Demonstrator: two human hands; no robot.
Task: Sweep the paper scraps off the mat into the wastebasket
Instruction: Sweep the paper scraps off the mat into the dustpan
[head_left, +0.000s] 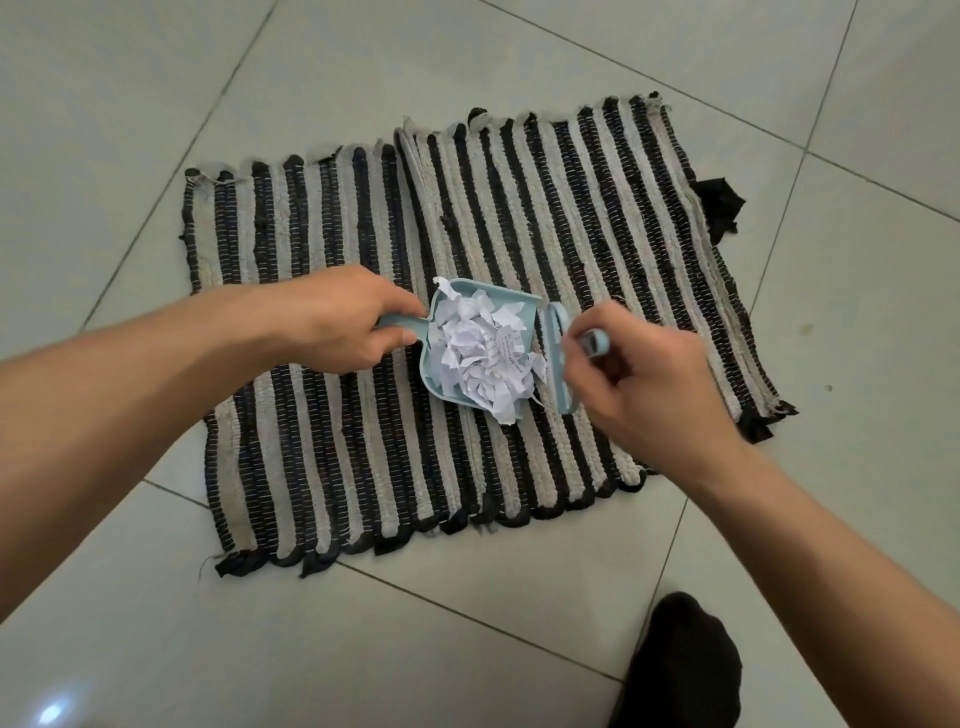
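Left hand (337, 322) gripping dustpan (511, 306) handle; paper scraps (485, 358) filling pan on mat (322, 457); right hand (644, 384) holding brush (558, 364) alongside.

pale tiled floor (156, 104) under a striped woven mat (597, 218)

Both forearms are bare from the picture's edges to the wrists; no sleeve shows on either of them. The left hand (332, 317) and the right hand (649, 384) wear no glove, and no ring, watch or bracelet can be seen on them. Near the bottom edge of the floor, right of the middle, one foot wears a plain black sock (680, 670) without any pattern or marking.
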